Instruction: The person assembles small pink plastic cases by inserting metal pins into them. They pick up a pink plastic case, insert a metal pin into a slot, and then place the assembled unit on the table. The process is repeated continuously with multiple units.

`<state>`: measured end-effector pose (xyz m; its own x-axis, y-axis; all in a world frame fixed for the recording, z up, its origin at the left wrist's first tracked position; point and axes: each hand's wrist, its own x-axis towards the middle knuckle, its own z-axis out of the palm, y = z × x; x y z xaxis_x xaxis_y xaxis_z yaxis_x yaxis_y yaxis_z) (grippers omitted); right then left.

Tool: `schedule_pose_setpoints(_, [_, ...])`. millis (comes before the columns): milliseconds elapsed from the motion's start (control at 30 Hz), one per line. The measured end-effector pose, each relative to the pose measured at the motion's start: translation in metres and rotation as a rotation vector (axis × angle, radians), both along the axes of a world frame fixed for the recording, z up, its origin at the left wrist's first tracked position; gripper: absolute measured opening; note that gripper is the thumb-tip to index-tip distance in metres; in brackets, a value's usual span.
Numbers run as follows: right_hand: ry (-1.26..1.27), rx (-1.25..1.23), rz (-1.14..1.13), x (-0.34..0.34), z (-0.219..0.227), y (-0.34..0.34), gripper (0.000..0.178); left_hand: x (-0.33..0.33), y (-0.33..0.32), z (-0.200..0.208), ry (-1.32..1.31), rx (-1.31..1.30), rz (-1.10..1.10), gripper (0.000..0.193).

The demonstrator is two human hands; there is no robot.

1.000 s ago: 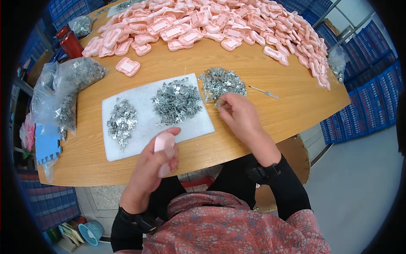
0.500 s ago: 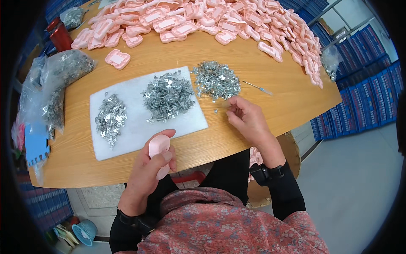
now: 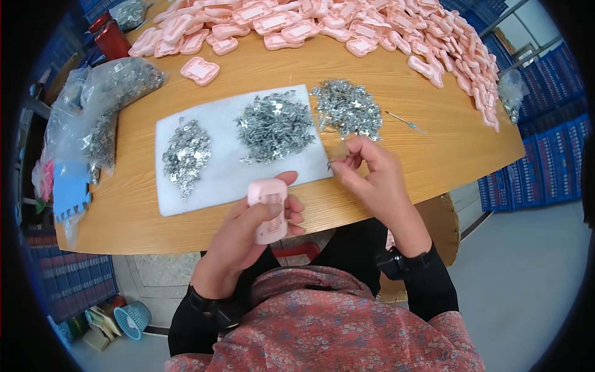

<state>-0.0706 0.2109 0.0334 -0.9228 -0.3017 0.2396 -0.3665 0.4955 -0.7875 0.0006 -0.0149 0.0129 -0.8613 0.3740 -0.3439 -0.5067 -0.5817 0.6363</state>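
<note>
My left hand (image 3: 234,239) is wrapped round a pink plastic shell (image 3: 273,232), its thumb lying across the recessed face. To the right, my right hand (image 3: 379,186) pinches a small metal piece (image 3: 330,165) between thumb and forefinger, over the corner of a white foam sheet (image 3: 217,201). The piece's exact shape is too small to make out. On the sheet lie a smaller left heap of metal parts (image 3: 188,152) and a larger right heap (image 3: 276,127). A third metal heap (image 3: 348,106) sits on bare wood just beyond my right hand.
A big pile of pink shells (image 3: 304,31) spans the table's far side, with one single shell (image 3: 200,71) apart. Clear bags of metal parts (image 3: 99,133) and a red canister (image 3: 111,40) stand left. A thin pointed tool (image 3: 406,121) lies right on the wooden table (image 3: 458,152).
My left hand has turned the pink shell so its recessed face shows. My right hand has drawn back from the third heap with a small metal piece. The whole view has shifted slightly.
</note>
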Motion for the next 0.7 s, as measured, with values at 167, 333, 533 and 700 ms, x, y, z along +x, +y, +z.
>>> schedule_pose_setpoints(167, [0.044, -0.047, 0.118, 0.029, 0.019, -0.030, 0.016, -0.001, 0.006, 0.003, 0.037, 0.043, 0.009, 0.057])
schedule_pose_setpoints(333, [0.143, -0.010, 0.156, 0.036, 0.012, -0.037, 0.020, -0.001, 0.011, 0.004, 0.044, 0.007, 0.068, 0.055])
schedule_pose_setpoints(533, [0.028, -0.074, 0.174, 0.040, 0.014, -0.042, 0.019, 0.004, 0.012, 0.000, 0.053, -0.053, 0.184, 0.054])
schedule_pose_setpoints(700, [-0.186, -0.123, 0.206, 0.037, 0.017, -0.038, 0.018, 0.002, 0.006, -0.007, 0.172, -0.124, 0.097, 0.055])
